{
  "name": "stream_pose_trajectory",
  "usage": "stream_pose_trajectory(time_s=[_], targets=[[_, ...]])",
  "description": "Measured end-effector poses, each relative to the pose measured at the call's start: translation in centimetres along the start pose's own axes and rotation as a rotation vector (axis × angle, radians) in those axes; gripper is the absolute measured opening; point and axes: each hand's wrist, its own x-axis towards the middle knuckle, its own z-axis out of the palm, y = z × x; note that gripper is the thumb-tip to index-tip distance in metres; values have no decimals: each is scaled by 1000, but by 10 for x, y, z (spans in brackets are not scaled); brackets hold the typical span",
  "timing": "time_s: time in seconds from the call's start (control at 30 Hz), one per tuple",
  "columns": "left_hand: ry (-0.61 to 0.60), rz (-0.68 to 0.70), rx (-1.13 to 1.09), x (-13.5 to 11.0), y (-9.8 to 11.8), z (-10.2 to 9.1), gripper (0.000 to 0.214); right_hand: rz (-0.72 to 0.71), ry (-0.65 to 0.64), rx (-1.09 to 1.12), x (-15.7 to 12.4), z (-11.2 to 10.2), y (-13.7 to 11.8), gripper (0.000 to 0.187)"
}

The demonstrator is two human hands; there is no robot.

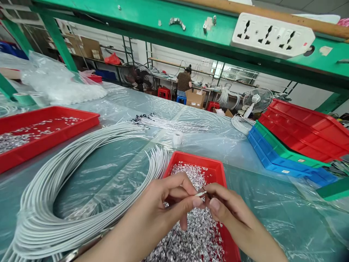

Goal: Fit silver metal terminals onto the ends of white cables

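My left hand (174, 203) pinches the end of a white cable (200, 194) between thumb and fingertips. Close against it, the fingertips of my right hand (226, 207) are closed at the cable's tip; what they hold there is too small to make out. Both hands are above a red tray (222, 171) filled with small shiny metal pieces (191, 229). To the left, a large curved bundle of white cables (40, 203) lies on the table, its cut ends (159, 156) fanning out beside the tray.
A second red tray (92, 118) with metal pieces stands at left. Behind lie more cables (174, 124) and a white roll (177, 138). Stacked crates (305, 134) stand at right. A green beam with a power strip (272, 35) crosses overhead. A person (184, 82) sits far back.
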Motion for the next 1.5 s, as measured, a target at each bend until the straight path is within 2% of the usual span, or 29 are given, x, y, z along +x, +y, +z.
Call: stream_pose_trajectory(time_s=[0.1, 0.2, 0.4, 0.73, 0.93, 1.1, 1.23, 1.5], targets=[[23, 35, 57, -1, -2, 1, 17, 101, -53, 66, -2, 0, 5, 20], [35, 76, 87, 0, -4, 2, 17, 131, -106, 190, -3, 2, 6, 16], [101, 216, 211, -2, -8, 2, 15, 225, -46, 265, -3, 9, 1, 17], [271, 481, 684, -10, -16, 8, 15, 266, -45, 470, -4, 12, 1, 22], [305, 674, 755, -11, -23, 10, 12, 246, -63, 547, -5, 12, 3, 20], [363, 701, 798, -10, -25, 13, 10, 225, -127, 647, -3, 10, 7, 18], [385, 658, 791, -11, -24, 16, 10, 216, -169, 707, -1, 9, 8, 15], [412, 600, 800, -14, -23, 14, 11, 289, -32, 694, -4, 17, 3, 23]])
